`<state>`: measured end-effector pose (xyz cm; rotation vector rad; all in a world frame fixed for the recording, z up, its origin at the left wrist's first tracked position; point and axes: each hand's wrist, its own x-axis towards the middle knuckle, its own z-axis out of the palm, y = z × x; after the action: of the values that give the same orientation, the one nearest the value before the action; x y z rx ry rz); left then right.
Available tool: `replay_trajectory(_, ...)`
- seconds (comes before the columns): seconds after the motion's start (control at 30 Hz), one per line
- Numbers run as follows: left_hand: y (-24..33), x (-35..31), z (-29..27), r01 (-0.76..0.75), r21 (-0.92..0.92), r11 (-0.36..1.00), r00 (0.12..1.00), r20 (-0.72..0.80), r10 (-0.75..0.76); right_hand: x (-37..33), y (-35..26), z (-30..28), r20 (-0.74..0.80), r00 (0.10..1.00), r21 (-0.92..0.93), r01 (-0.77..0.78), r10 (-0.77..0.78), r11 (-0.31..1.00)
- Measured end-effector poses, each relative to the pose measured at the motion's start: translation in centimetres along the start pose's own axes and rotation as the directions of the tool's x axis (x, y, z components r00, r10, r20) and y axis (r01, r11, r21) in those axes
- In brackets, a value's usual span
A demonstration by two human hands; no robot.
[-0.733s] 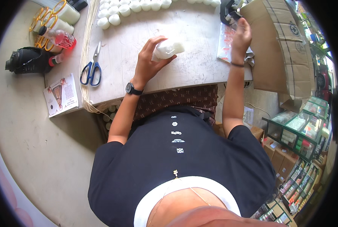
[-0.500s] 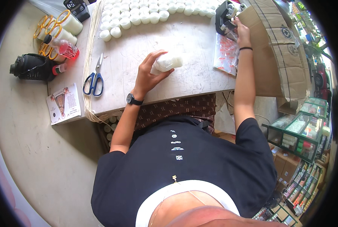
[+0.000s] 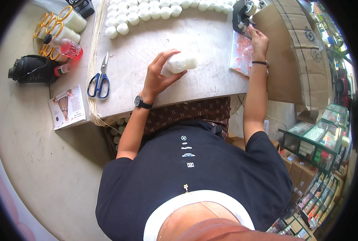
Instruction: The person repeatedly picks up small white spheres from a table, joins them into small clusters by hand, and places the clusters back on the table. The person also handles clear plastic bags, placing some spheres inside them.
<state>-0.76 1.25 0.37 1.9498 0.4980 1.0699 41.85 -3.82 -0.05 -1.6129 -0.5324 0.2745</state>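
Note:
My left hand (image 3: 157, 78) holds a stack of small white cups wrapped in clear plastic (image 3: 181, 64), lying on its side just above the worn white table (image 3: 203, 36). A black watch sits on that wrist. My right hand (image 3: 258, 38) reaches to the far right of the table, its fingertips at a black tape dispenser (image 3: 242, 14), above a clear bag of small pink pieces (image 3: 241, 52). Whether those fingers pinch tape is too small to tell. Rows of white cups (image 3: 155, 11) line the table's far edge.
Blue-handled scissors (image 3: 100, 80) lie at the table's left edge beside a bundle of pale string (image 3: 92, 60). On the floor to the left lie a leaflet (image 3: 66, 106), a black tool (image 3: 32, 69), bottles and yellow tape rolls (image 3: 50, 24). Cardboard boxes (image 3: 295, 52) and shelves of goods stand at the right.
My right hand has moved up and away from the clear bag to the tape dispenser. My left hand still holds the wrapped stack of cups in much the same place.

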Motion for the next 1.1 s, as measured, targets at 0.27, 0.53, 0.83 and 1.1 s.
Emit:
replay_trajectory(0.27,-0.6,-0.4,0.6,-0.067,0.020,0.998,0.997,-0.049,0.068,-1.9,-4.2,-2.1,0.027,0.974,-0.892,0.124,-0.223,0.434)
replay_trajectory(0.53,-0.6,-0.1,0.0,-0.030,-0.052,0.998,0.999,-0.014,0.030,-17.5,-15.0,6.1,0.919,0.216,0.093,0.695,-0.330,0.713)
replay_trajectory(0.83,-0.1,0.0,0.0,0.009,-0.238,0.971,1.000,0.019,-0.005,-19.2,-13.9,8.1,0.896,0.231,0.082,0.751,-0.378,0.655)
replay_trajectory(1.1,0.2,-0.1,0.7,0.079,-0.265,0.961,0.994,-0.052,-0.096,-19.7,-13.6,8.4,0.880,0.263,0.024,0.808,-0.396,0.588)
